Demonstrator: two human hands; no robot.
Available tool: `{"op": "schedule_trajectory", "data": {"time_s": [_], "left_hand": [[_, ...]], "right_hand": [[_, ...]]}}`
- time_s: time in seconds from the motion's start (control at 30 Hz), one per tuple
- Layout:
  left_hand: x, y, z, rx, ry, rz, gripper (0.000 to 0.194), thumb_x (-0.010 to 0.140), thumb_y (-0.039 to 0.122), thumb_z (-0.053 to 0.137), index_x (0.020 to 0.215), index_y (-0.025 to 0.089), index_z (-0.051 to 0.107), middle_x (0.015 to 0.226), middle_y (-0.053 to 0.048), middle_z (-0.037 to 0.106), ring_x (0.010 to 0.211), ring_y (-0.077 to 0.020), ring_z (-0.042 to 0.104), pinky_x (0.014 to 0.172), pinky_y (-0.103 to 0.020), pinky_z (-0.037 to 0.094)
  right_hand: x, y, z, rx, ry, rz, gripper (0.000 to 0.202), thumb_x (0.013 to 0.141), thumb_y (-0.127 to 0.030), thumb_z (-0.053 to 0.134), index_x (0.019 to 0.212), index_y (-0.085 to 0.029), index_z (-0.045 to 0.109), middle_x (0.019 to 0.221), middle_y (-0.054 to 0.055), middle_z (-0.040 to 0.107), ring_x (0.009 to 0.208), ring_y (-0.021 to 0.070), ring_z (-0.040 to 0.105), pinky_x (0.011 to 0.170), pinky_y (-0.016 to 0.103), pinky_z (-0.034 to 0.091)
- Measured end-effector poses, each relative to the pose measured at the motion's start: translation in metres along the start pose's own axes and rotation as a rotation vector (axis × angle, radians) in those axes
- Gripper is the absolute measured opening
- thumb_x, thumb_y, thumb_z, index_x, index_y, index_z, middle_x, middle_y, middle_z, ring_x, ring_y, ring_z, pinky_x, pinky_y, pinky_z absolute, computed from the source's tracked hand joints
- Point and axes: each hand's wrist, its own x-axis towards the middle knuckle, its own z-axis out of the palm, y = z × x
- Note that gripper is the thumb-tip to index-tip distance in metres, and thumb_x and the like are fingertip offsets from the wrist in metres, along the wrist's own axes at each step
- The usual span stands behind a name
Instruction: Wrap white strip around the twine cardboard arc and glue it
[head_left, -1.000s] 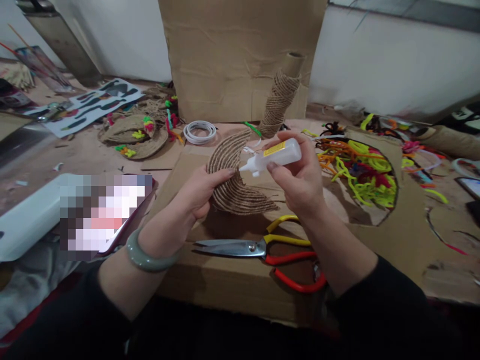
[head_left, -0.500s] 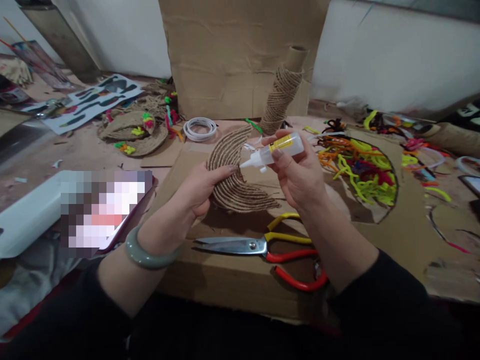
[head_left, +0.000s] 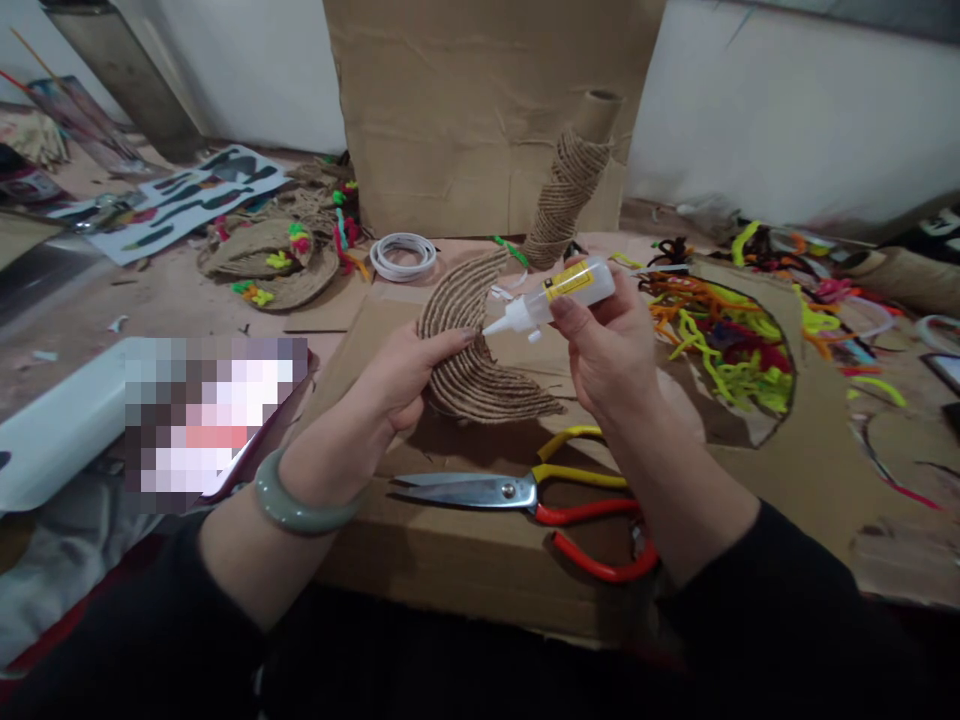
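My left hand [head_left: 401, 375] grips the left side of a crescent [head_left: 461, 365] covered in curved rows of jute twine, thumb on top and the fingers partly hidden beneath. In my right hand [head_left: 611, 345] is a clear glue bottle [head_left: 581, 283] with a yellow label, tilted so its white nozzle points down to the left. The nozzle tip is at the crescent's inner edge, close to my left thumb; whether it touches I cannot tell. Below both hands, scissors [head_left: 510, 490] with one yellow and one red handle lie on cardboard [head_left: 435, 560].
A twine-wrapped tube [head_left: 566, 190] stands behind the crescent, before an upright cardboard sheet [head_left: 480, 110]. White cord [head_left: 403, 258] lies coiled nearby. Colourful fuzzy stems [head_left: 727, 350] are heaped at right. At left are a phone [head_left: 225, 425] and decorated twine pieces [head_left: 270, 265].
The whole view has shifted slightly. Both hands keep their grips, and the glue nozzle stays at the crescent's inner edge.
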Motion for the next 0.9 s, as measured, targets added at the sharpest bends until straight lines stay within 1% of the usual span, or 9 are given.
{"op": "schedule_trajectory", "data": {"time_s": [0.1, 0.2, 0.33, 0.43, 0.6, 0.73, 0.9], "left_hand": [[-0.001, 0.001, 0.001, 0.001, 0.007, -0.002, 0.031, 0.071, 0.011, 0.068, 0.102, 0.01, 0.068, 0.077, -0.007, 0.071, 0.07, -0.0186, 0.068, 0.071, -0.031, 0.057], [-0.003, 0.003, 0.003, 0.014, 0.013, -0.014, 0.03, 0.072, 0.01, 0.067, 0.102, 0.009, 0.068, 0.077, -0.007, 0.071, 0.068, -0.0175, 0.067, 0.069, -0.029, 0.056], [-0.004, 0.004, 0.004, 0.036, 0.021, 0.007, 0.028, 0.073, 0.011, 0.067, 0.1, 0.01, 0.069, 0.079, -0.007, 0.072, 0.069, -0.0166, 0.067, 0.071, -0.028, 0.055], [-0.002, 0.003, 0.004, 0.038, 0.021, 0.022, 0.025, 0.072, 0.011, 0.067, 0.097, 0.011, 0.069, 0.08, -0.006, 0.073, 0.072, -0.0173, 0.068, 0.073, -0.029, 0.055], [0.0, 0.0, 0.001, 0.027, 0.011, 0.018, 0.029, 0.07, 0.012, 0.069, 0.099, 0.011, 0.069, 0.082, -0.008, 0.074, 0.073, -0.018, 0.069, 0.074, -0.03, 0.056], [0.0, 0.0, 0.002, 0.02, 0.016, 0.015, 0.032, 0.069, 0.012, 0.07, 0.1, 0.01, 0.069, 0.082, -0.008, 0.074, 0.07, -0.0171, 0.068, 0.072, -0.029, 0.056], [-0.003, 0.003, 0.005, 0.032, 0.037, -0.013, 0.027, 0.07, 0.009, 0.068, 0.097, 0.01, 0.069, 0.076, -0.006, 0.072, 0.065, -0.0155, 0.067, 0.067, -0.027, 0.055]], "right_hand": [[-0.002, -0.004, 0.002, -0.017, -0.019, -0.033, 0.046, 0.069, -0.058, 0.073, 0.102, -0.03, 0.055, 0.095, -0.001, 0.058, 0.096, 0.0191, 0.062, 0.078, 0.035, 0.057], [-0.006, -0.009, 0.004, -0.062, -0.036, -0.034, 0.045, 0.071, -0.057, 0.072, 0.104, -0.031, 0.055, 0.096, 0.0, 0.059, 0.098, 0.021, 0.062, 0.078, 0.037, 0.056], [-0.009, -0.016, 0.006, -0.095, -0.052, -0.051, 0.044, 0.072, -0.057, 0.071, 0.107, -0.035, 0.055, 0.097, 0.0, 0.06, 0.098, 0.0221, 0.062, 0.078, 0.039, 0.056], [-0.01, -0.017, 0.006, -0.102, -0.052, -0.062, 0.046, 0.073, -0.058, 0.07, 0.11, -0.036, 0.055, 0.1, 0.0, 0.061, 0.1, 0.0227, 0.062, 0.078, 0.04, 0.057], [-0.008, -0.017, 0.005, -0.125, -0.055, -0.041, 0.052, 0.071, -0.061, 0.07, 0.113, -0.035, 0.054, 0.106, 0.001, 0.061, 0.102, 0.0235, 0.062, 0.079, 0.04, 0.058], [-0.008, -0.016, 0.006, -0.093, -0.065, -0.033, 0.055, 0.068, -0.059, 0.074, 0.112, -0.034, 0.054, 0.102, 0.0, 0.062, 0.1, 0.0227, 0.064, 0.082, 0.04, 0.058], [-0.009, -0.016, 0.007, -0.065, -0.051, -0.023, 0.047, 0.07, -0.06, 0.072, 0.103, -0.03, 0.056, 0.095, 0.0, 0.064, 0.094, 0.0217, 0.066, 0.082, 0.041, 0.059]]}}
